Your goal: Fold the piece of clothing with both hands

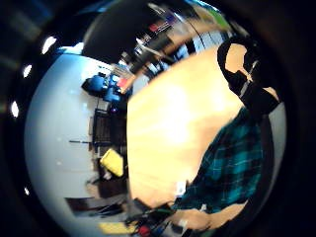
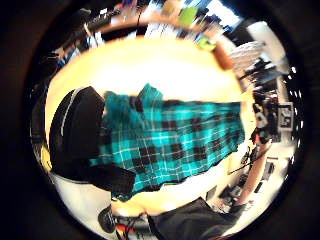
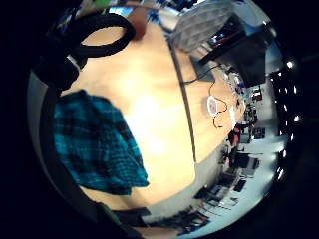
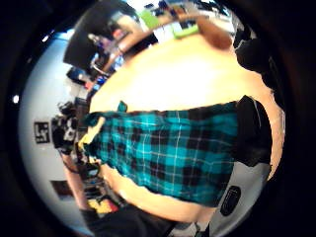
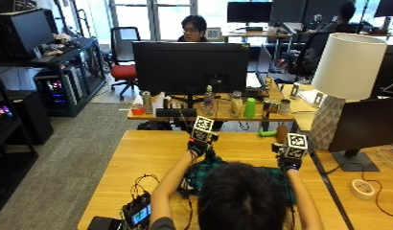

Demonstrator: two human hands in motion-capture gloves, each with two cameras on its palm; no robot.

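- Table (image 5: 152,148): light wooden top, seen from above and behind the person; the seated person's head covers its near middle.
- Garment (image 5: 206,170): teal and black plaid cloth, lying on the table in front of the person and between the two forearms; much of it is hidden behind the head in the outside view.
- Garment, palm views: spread across the wood (image 2: 175,140) (image 4: 168,148), with one end bunched and raised beside a black glove.
- Left hand (image 5: 198,146): black glove, raised at the far left edge of the garment. The outside view does not settle whether its fingers pinch the cloth.
- Right hand (image 5: 289,163): black glove, at the far right side of the garment, well apart from the left hand. Its fingers cannot be made out.
- Lamp (image 5: 343,72): white shade on a pale patterned base, on the neighbouring desk to the right.
- Monitor (image 5: 190,67): dark screen on the desk beyond the table.
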